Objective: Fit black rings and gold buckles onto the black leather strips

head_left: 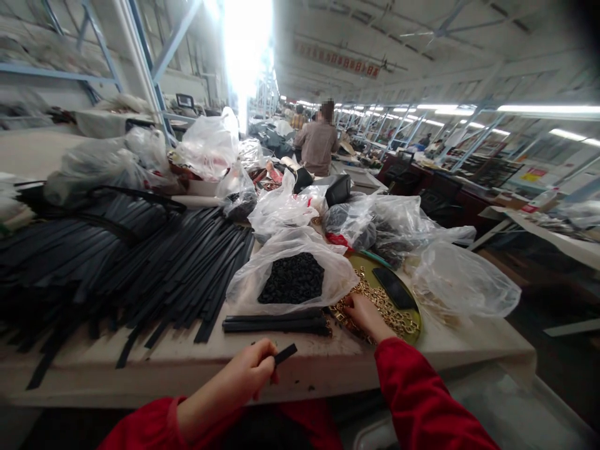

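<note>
My left hand [255,369] is closed around a black strap [285,354], its short end sticking out past the thumb over the table's front edge. My right hand [363,312] reaches into a round golden tray [415,325] of small gold-coloured metal buckles [391,306]. Its fingers are curled down among the buckles, and the fingertips are partly hidden. A dark flat piece [394,287] lies in the same tray. Just left of the tray, a small bundle of black straps [276,323] rests on the table, with gold metal showing at its right end.
An open plastic bag [244,284] holds small black pieces [293,278]. Many long black strips [187,269] spread across the table's left side. Filled plastic bags [285,206] crowd behind, and another bag [469,281] lies right. A person [316,147] stands farther back.
</note>
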